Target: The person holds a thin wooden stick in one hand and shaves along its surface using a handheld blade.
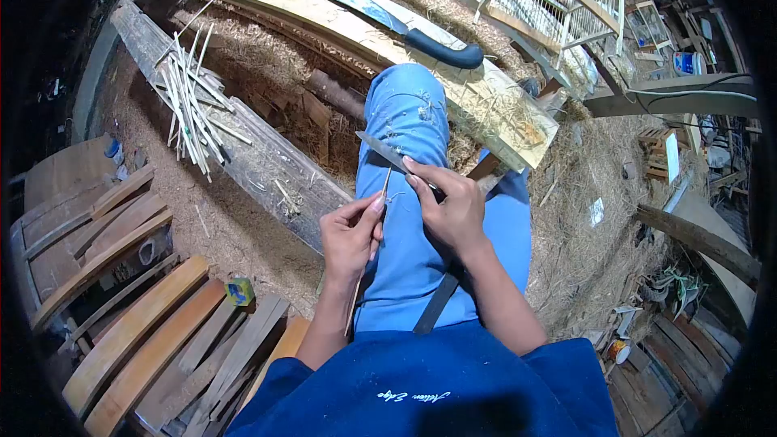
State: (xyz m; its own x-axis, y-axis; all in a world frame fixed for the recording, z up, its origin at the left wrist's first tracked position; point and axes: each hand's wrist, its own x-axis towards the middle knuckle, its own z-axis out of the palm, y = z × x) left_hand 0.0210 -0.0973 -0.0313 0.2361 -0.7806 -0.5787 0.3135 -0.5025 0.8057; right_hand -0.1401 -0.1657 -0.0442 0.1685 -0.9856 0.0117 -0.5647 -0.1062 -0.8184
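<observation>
My left hand (350,239) pinches a thin bamboo stick (387,181) between thumb and fingers; its lower length runs back along my forearm. In my right hand (455,206) is a small knife (379,147), gripped over my blue-trousered knee, with its blade pointing up and left. The blade lies close to the stick's upper tip; whether they touch I cannot tell. A fine curled shaving (396,197) hangs beside the stick. My fingers cover most of the knife's handle.
A large black-handled knife (443,50) lies on a pale plank (494,105) beyond my knee. A pile of thin sticks (190,105) rests on a weathered board (263,150) at left. A slatted wooden cage (558,0) stands upper right. Curved wood pieces (133,336) fill the lower left.
</observation>
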